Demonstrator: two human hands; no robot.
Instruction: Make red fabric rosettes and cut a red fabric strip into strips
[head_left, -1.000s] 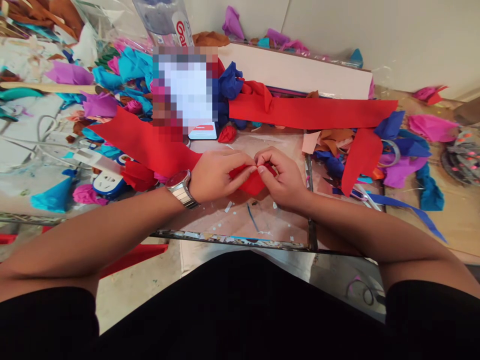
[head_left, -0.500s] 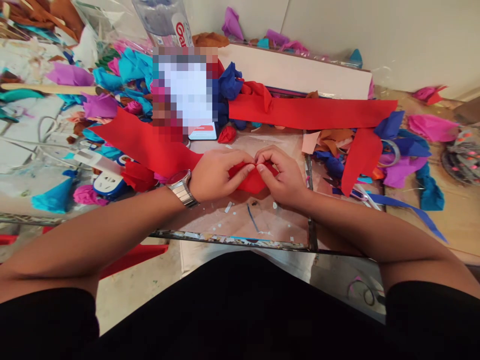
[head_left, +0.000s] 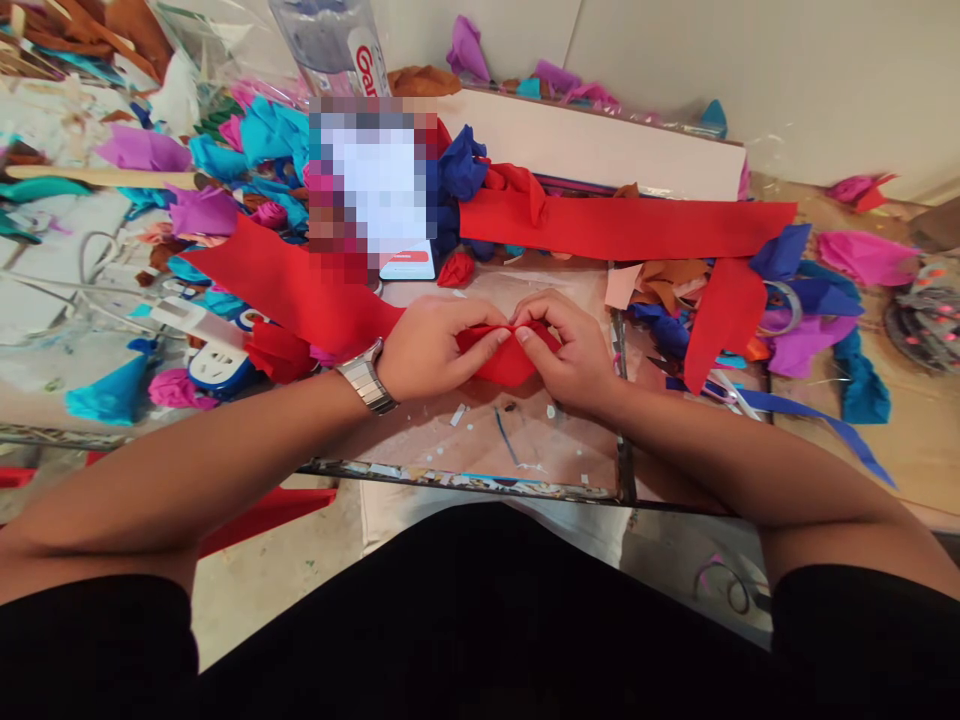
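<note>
A small red piece of crepe paper or thin cloth [head_left: 504, 366] is pinched between both hands above the table's front part; which material it is I cannot tell. My left hand [head_left: 439, 348], with a metal watch on its wrist, grips the left side between thumb and fingers. On the right side my right hand [head_left: 568, 348] pinches the same piece, thumb against curled fingers. Both thumb tips nearly meet at its upper edge. Left of my left hand lies a wide red strip [head_left: 300, 290]. A crumpled red bud [head_left: 454, 268] rests just behind the hands.
A propped phone [head_left: 407, 262], partly blurred, stands behind my hands, with a clear bottle [head_left: 330, 45] beyond. A long red strip [head_left: 637, 228] lies at the back right. Scissors [head_left: 731, 390], a tape roll [head_left: 784, 305] and a power socket [head_left: 217, 365] lie among coloured scraps.
Both hands keep their pinch on the red piece, with only a slight shift of the thumbs along its upper edge. The surroundings sit marginally further right in view.
</note>
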